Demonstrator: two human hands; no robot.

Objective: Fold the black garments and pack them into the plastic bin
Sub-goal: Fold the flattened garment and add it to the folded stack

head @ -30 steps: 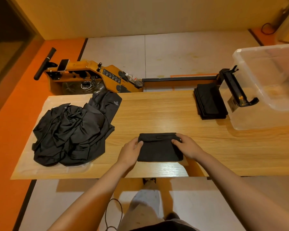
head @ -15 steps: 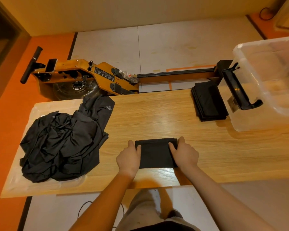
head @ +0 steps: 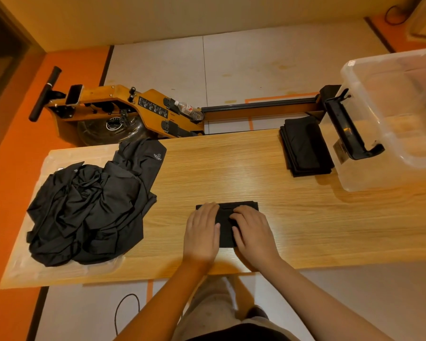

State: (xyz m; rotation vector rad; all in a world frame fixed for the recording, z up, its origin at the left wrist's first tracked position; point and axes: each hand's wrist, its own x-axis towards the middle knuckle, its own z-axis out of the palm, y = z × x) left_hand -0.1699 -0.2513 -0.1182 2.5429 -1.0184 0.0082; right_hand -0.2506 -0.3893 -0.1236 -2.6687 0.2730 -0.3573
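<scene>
A small folded black garment (head: 225,226) lies near the front edge of the wooden table (head: 231,168). My left hand (head: 201,231) and my right hand (head: 252,230) both lie flat on top of it, fingers straight, covering most of it. A heap of unfolded black garments (head: 89,205) sits on a clear plastic sheet at the table's left end. A stack of folded black garments (head: 305,146) lies at the back right, beside the clear plastic bin (head: 391,119) on the table's right end.
A wooden rowing machine (head: 138,109) with a black rail and a water bottle stands on the floor behind the table. Its black footpiece (head: 349,129) shows by the bin's left wall. A black cable (head: 126,308) lies on the floor near my legs.
My hands slid from the folded garment's left and right sides inward onto its top. The garment stays in place on the table.
</scene>
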